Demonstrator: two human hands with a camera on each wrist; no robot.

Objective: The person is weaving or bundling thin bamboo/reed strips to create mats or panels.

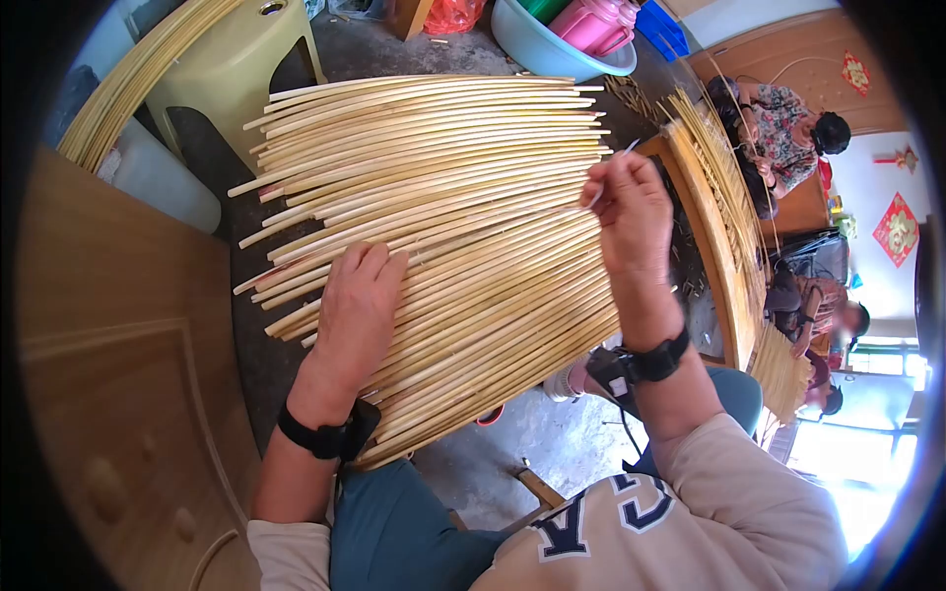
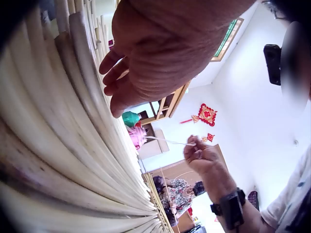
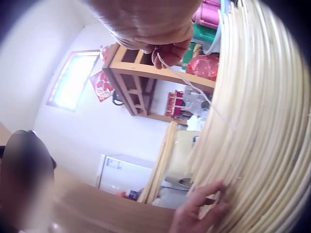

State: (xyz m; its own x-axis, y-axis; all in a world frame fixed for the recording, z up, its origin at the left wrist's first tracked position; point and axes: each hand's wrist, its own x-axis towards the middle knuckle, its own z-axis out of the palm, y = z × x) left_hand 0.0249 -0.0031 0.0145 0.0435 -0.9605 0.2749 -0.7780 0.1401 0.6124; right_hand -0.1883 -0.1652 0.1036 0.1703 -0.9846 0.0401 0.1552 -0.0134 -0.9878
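A wide mat of pale, slender sticks lies across in front of the person, the sticks side by side with uneven ends at the left. The left hand rests on the sticks near their left ends, its fingers slightly bent against them in the left wrist view. Raised above the right part of the mat, the right hand pinches a thin white string between thumb and fingers. In the right wrist view the string runs taut from those fingers down to the sticks, towards the left hand.
A cream plastic stool and a bundle of long sticks stand at the far left. Behind the mat sits a light blue basin holding a pink jug. A wooden frame and several people are at the right; a wooden panel borders the left.
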